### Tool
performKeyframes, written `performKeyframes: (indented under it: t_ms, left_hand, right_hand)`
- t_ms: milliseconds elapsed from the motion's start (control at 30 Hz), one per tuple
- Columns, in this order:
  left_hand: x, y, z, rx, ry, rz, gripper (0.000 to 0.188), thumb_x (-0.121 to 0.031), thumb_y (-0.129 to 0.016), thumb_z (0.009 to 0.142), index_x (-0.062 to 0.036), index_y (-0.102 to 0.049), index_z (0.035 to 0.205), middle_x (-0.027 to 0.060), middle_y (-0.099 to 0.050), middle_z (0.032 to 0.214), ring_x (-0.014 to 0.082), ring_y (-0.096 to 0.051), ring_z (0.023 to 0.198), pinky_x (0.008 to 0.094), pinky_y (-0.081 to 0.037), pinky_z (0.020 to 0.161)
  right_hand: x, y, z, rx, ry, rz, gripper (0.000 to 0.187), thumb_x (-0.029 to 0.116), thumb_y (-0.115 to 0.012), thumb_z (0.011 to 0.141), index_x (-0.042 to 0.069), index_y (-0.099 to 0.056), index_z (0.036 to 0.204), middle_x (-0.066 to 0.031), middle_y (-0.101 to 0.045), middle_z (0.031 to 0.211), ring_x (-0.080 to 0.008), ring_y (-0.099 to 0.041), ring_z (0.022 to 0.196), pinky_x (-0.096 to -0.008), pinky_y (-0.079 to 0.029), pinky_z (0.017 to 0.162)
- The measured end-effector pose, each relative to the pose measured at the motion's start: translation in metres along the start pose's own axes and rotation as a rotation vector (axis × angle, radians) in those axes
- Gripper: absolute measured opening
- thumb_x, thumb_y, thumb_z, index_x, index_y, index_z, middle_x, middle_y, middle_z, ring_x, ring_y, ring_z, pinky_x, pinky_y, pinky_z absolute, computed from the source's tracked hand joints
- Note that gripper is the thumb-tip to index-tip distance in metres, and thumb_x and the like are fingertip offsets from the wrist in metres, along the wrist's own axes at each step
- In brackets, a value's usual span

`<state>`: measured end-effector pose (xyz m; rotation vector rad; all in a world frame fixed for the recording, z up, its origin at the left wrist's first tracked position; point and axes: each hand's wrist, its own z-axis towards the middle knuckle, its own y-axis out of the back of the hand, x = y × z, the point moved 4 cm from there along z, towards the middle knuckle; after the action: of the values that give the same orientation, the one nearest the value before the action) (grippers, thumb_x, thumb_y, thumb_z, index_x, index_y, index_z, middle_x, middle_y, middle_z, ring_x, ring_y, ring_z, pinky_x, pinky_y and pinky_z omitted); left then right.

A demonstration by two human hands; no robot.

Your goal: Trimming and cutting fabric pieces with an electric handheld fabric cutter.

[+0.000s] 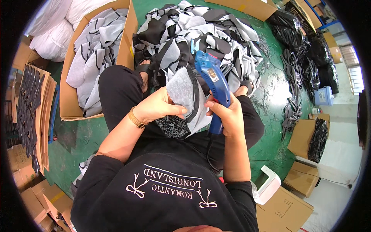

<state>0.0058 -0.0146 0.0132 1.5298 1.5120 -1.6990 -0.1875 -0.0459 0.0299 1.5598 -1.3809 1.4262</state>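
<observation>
My left hand (160,106) is closed on a grey fabric piece (179,91) with a black band along its curved edge, the thumb lying on top of the cloth. In my right hand (228,116) are blue electric scissors (216,79), tilted with the head away from me and a black cord hanging from the handle. The tool's head is beside the fabric's far end; whether they touch I cannot tell. Between my legs and beyond my hands lies a big heap of grey, black and white fabric pieces (210,29).
Left of my leg stands a cardboard box (129,36) of grey pieces, with white sacks (50,42) behind it. Dark thread scraps litter the green floor (270,92). At right are black plastic bags (315,58), a blue bucket (324,96), cartons (303,178) and a white stool-like object (268,187).
</observation>
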Motion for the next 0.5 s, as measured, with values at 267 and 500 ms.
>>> performKeyframes:
  t_ms: [267, 500]
  left_hand:
    - [0.003, -0.007, 0.002, 0.0, 0.029, 0.006, 0.043, -0.003, -0.068, 0.081, -0.0021, -0.054, 0.121, 0.0042, -0.064, 0.103, 0.012, -0.062, 0.09, 0.0276, -0.054, 0.075]
    - [-0.001, -0.009, 0.016, -0.207, -0.159, -0.271, 0.031, -0.01, -0.067, 0.086, -0.0008, -0.059, 0.115, 0.0035, -0.064, 0.106, 0.0126, -0.061, 0.094, 0.0297, -0.049, 0.086]
  right_hand:
    - [0.001, -0.014, 0.003, -0.024, 0.003, -0.06, 0.042, 0.01, -0.08, 0.071, -0.002, -0.056, 0.104, -0.0051, -0.062, 0.085, -0.0095, -0.058, 0.071, -0.0245, -0.049, 0.061]
    - [-0.009, -0.012, 0.005, -0.052, 0.103, -0.221, 0.038, 0.006, -0.078, 0.068, -0.001, -0.057, 0.099, -0.0019, -0.061, 0.079, -0.0079, -0.055, 0.068, -0.0236, -0.047, 0.062]
